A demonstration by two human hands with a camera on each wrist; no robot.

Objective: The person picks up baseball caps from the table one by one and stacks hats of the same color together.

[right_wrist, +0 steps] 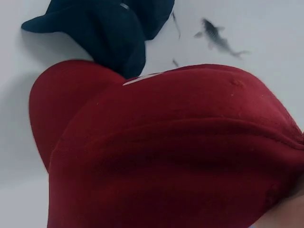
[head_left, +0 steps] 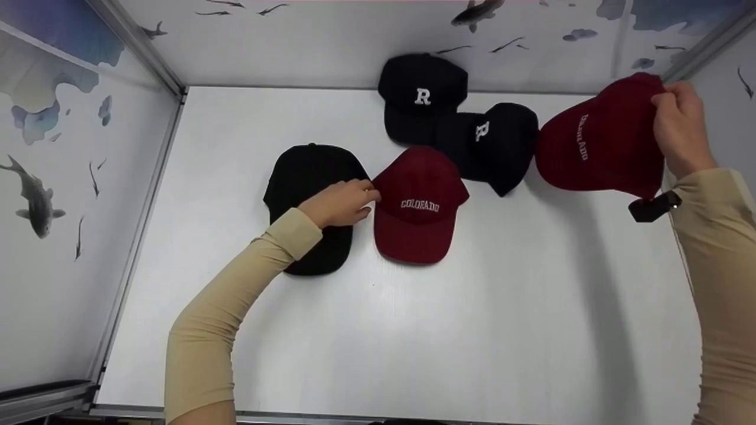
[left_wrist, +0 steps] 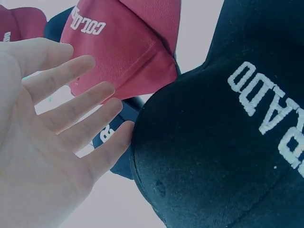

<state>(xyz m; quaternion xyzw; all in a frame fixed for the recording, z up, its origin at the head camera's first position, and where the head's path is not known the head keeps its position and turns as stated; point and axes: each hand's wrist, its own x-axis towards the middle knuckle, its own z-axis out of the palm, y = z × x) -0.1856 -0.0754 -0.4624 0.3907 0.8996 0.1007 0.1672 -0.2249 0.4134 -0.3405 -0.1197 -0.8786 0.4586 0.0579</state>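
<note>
My right hand [head_left: 682, 127] pinches a red baseball cap [head_left: 614, 130] by the back of its crown, at the far right. The cap's brim points left, and its red crown [right_wrist: 180, 156] fills much of the right wrist view. My left hand [head_left: 339, 203] is over a black baseball cap [head_left: 313, 168], its fingertips near the edge of a second red cap [head_left: 419, 236] lettered COLORADO. In the left wrist view those fingers [left_wrist: 76, 111] are spread and nearly straight, beside the white-lettered black cap [left_wrist: 199, 142]. No cap is visible in that palm.
Two dark caps marked R stand at the back: one [head_left: 425, 77] near the rear wall, another [head_left: 511, 141] turned sideways, overlapping its brim. White panels with painted fish enclose the white table [head_left: 413, 342] at the left, back and right.
</note>
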